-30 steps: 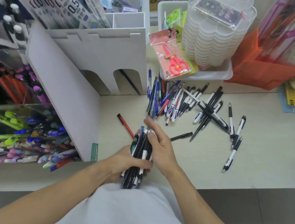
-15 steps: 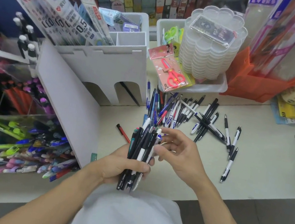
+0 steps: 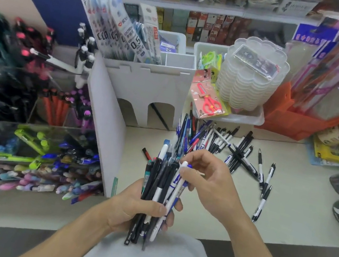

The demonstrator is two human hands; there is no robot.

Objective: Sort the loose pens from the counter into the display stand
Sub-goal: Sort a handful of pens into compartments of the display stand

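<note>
In the head view, my left hand (image 3: 138,211) gripped a bundle of pens (image 3: 158,192) upright above the counter (image 3: 286,207) edge, fingers wrapped round the barrels. My right hand (image 3: 209,180) pinched the top of a white pen (image 3: 177,188) at the bundle's right side. The loose pens (image 3: 224,145) lay scattered on the counter beyond, and the display stand (image 3: 53,151) sat to the left behind a white divider (image 3: 104,130). Risk, as I judged it: the bundle was thick, so drawing one pen could loosen the grip and spill the rest.
</note>
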